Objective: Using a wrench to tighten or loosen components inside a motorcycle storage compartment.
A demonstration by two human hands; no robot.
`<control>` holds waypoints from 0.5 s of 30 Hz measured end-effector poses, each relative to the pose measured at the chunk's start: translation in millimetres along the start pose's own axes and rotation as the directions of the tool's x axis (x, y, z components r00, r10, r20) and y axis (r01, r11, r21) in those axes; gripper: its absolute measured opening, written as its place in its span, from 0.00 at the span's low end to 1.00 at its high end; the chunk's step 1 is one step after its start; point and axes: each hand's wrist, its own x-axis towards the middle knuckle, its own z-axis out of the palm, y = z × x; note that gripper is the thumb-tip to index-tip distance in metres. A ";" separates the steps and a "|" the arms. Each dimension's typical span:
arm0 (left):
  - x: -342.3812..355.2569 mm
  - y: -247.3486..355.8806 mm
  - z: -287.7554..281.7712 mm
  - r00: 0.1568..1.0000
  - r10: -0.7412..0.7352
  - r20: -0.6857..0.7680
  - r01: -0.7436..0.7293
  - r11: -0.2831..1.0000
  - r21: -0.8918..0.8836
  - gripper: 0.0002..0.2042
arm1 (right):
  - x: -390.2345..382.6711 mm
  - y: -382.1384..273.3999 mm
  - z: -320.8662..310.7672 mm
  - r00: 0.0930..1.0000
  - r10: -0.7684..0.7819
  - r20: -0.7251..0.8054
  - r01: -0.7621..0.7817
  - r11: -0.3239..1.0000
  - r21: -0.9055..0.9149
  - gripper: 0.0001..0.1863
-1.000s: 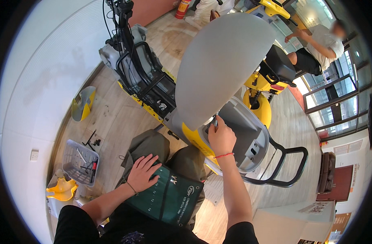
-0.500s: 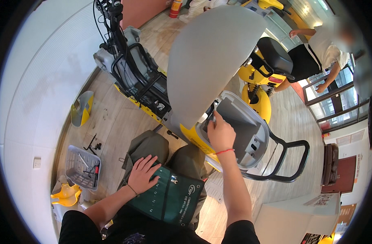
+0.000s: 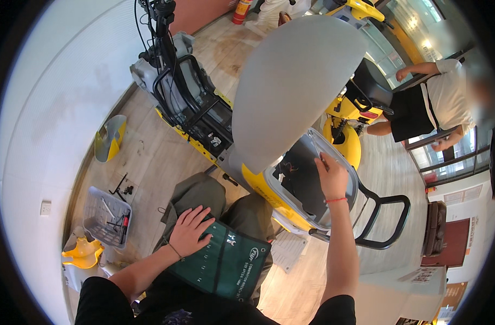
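We see a green tool pouch [image 3: 225, 264] with white print on the near lap, and white paper signs [image 3: 423, 275] on a counter at the near right.

Two hands belong to the person wearing the camera: the left hand [image 3: 189, 231] and the right hand [image 3: 331, 176]. One green tool roll [image 3: 225, 265] lies on the lap. One scooter [image 3: 242, 135] stands in front, with one raised grey seat [image 3: 293, 81] and one open storage tub [image 3: 307, 179] under it. One grey plastic basket [image 3: 105, 215] sits on the floor (its small tools are too tangled to count). Two loose yellow body panels show, one [image 3: 110, 137] by the wall, one [image 3: 84, 253] beside the basket. One other person [image 3: 431, 100] stands nearby. One red fire extinguisher [image 3: 242, 11] stands far off.
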 end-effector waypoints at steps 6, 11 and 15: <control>1.0 -0.4 -0.3 1.000 0.011 0.004 -0.011 1.000 -0.006 0.23 | -34.9 -41.1 4.1 0.976 0.144 0.166 -0.166 0.978 0.128 0.18; 0.4 -0.7 0.8 1.000 0.011 -0.001 -0.011 1.000 -0.007 0.23 | -39.9 -56.2 18.9 0.979 0.143 0.147 -0.163 0.977 0.137 0.17; -5.0 3.7 1.2 1.000 0.003 0.010 -0.003 1.000 -0.011 0.23 | -49.9 -54.1 29.3 0.984 0.154 0.085 -0.171 0.956 0.238 0.17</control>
